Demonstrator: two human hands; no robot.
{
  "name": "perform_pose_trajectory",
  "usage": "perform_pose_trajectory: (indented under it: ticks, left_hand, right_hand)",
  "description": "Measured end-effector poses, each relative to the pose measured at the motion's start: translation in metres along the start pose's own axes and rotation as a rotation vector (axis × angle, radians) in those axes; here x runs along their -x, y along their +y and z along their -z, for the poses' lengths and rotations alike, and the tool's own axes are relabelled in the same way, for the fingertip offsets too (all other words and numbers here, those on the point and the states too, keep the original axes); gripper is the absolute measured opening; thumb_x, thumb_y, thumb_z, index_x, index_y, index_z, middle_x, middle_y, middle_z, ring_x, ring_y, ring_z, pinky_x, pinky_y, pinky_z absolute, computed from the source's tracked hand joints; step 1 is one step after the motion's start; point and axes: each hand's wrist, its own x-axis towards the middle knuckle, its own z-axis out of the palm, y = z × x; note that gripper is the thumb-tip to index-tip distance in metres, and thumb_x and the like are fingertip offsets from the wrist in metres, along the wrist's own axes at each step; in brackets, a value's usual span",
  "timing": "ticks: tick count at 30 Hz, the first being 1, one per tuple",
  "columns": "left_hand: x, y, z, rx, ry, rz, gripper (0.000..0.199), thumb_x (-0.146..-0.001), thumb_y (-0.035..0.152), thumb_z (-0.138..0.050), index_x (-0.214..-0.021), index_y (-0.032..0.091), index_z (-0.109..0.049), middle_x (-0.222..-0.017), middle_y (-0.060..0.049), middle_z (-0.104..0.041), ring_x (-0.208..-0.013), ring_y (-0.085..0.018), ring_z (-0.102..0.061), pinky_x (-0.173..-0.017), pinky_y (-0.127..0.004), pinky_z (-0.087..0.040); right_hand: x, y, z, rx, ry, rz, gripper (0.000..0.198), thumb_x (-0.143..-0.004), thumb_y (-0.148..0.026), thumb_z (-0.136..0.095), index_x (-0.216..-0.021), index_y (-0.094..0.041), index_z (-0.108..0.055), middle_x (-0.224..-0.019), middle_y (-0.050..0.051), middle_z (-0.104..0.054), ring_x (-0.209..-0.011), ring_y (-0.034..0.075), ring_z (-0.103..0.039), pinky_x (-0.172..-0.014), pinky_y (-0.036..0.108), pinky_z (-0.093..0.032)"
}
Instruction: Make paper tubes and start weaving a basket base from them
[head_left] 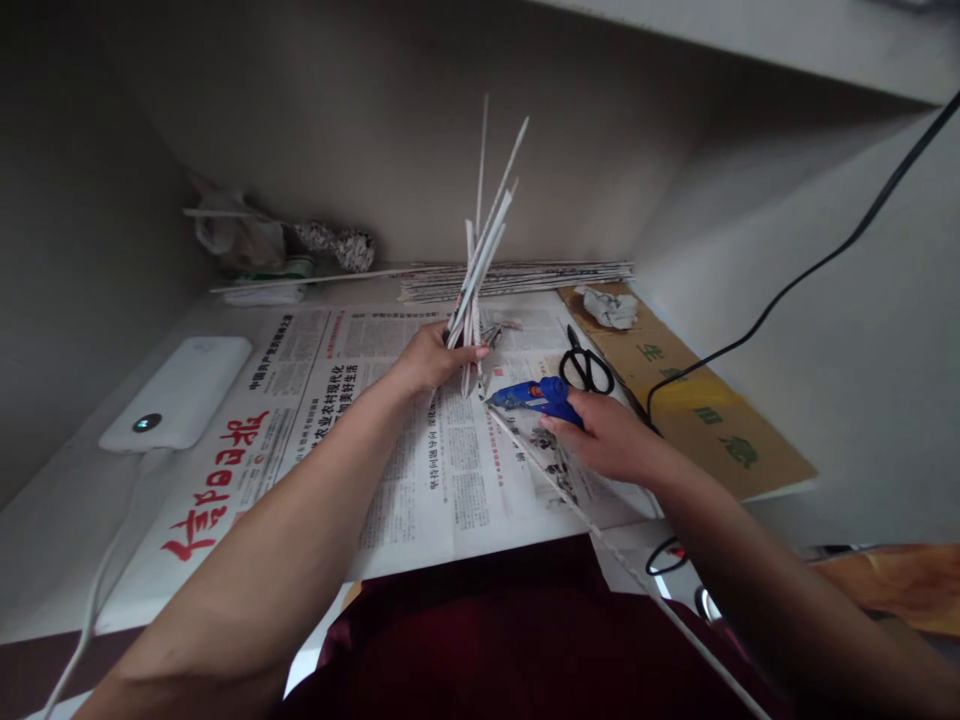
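Observation:
My left hand (435,358) is closed around a bundle of thin rolled-paper sticks (480,255), which fan out upward. In my right hand (604,432) is a blue hot glue gun (529,395), its nozzle pointing left at the lower end of the bundle. A long paper stick (592,525) runs from near the nozzle down to the lower right, passing under my right forearm. Whether the nozzle touches the paper I cannot tell. Black-handled scissors (586,368) lie just beyond my right hand.
Newspaper (405,500) covers the table. A white power bank (180,390) with a cable lies left. More paper sticks (517,280) lie along the back wall. Cardboard (697,420) with crumpled paper (609,308) is at right, where a black cord (795,275) hangs. A plastic bag (240,235) sits back left.

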Motion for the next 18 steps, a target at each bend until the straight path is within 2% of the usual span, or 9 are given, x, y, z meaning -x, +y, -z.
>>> perform_pose_trajectory:
  ticks: [10, 18]
  left_hand:
    - [-0.0024, -0.0060, 0.0010, 0.000, 0.002, -0.013, 0.035, -0.057, 0.036, -0.080, -0.077, 0.013, -0.064, -0.066, -0.002, -0.063, -0.057, -0.012, -0.053, -0.055, -0.026, -0.041]
    - [0.0005, 0.0008, 0.0002, 0.011, 0.022, 0.015, 0.032, -0.055, 0.034, -0.081, -0.072, 0.013, -0.064, -0.064, -0.002, -0.062, -0.056, -0.013, -0.053, -0.055, -0.026, -0.041]
  right_hand:
    - [-0.0024, -0.0043, 0.0021, 0.041, 0.006, 0.000, 0.023, -0.089, -0.042, -0.047, -0.081, -0.021, -0.053, -0.074, 0.008, -0.060, -0.064, 0.019, -0.052, -0.058, 0.032, -0.033]
    - [-0.0017, -0.0019, 0.0033, 0.061, -0.003, 0.008, 0.024, -0.089, -0.041, -0.046, -0.084, -0.019, -0.055, -0.078, 0.009, -0.062, -0.064, 0.018, -0.052, -0.056, 0.030, -0.032]
